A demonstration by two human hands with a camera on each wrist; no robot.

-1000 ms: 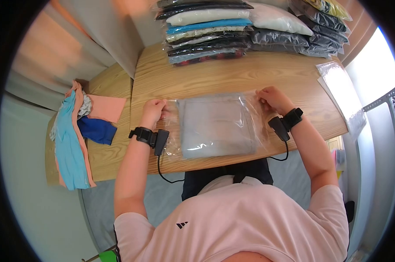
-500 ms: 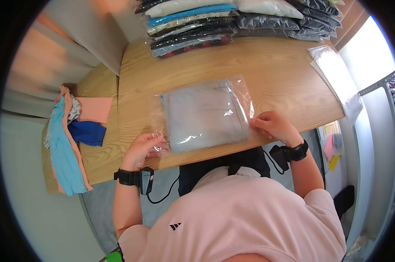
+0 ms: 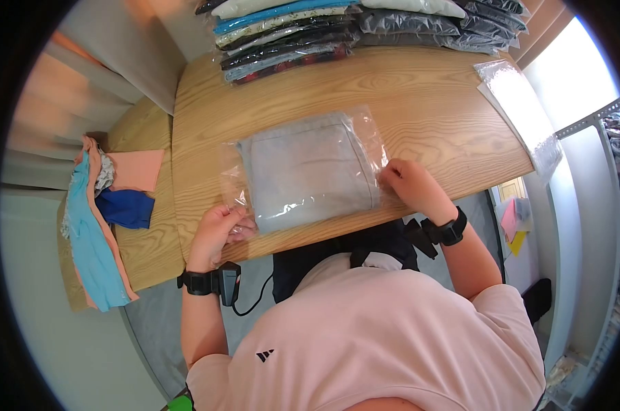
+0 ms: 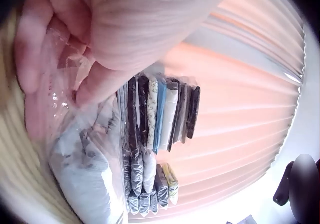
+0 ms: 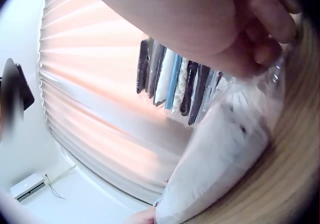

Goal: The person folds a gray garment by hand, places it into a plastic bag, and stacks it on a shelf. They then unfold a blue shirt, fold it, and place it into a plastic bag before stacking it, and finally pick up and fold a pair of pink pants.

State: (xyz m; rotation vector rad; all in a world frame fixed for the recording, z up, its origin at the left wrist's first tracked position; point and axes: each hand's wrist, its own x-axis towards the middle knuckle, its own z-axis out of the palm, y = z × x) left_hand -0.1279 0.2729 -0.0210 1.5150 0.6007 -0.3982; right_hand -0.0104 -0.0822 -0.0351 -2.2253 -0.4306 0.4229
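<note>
A folded light-grey garment point(image 3: 303, 168) lies flat inside a clear plastic bag point(image 3: 369, 133) on the wooden table point(image 3: 419, 89). At the bag's near left corner, my left hand point(image 3: 217, 233) pinches the loose film between thumb and fingers. My right hand point(image 3: 414, 185) has its fingers curled on the film at the right edge, beside the garment. The left wrist view shows the crinkled film point(image 4: 60, 96) running between the thumb and fingers. From the right wrist, the bagged garment point(image 5: 215, 151) appears just beyond the curled fingers.
Tall stacks of bagged clothes point(image 3: 282, 41) stand at the table's back. Flat clear bags point(image 3: 522, 113) lie along the right edge. On the left side table are a light-blue garment point(image 3: 94, 240), a blue cloth point(image 3: 126, 207) and a peach cloth point(image 3: 137, 170). Curtains hang behind.
Both hands came down from the bag's upper sides toward its near edge. Over the last half second the right hand curled closer around the right edge, and the head view shifted slightly.
</note>
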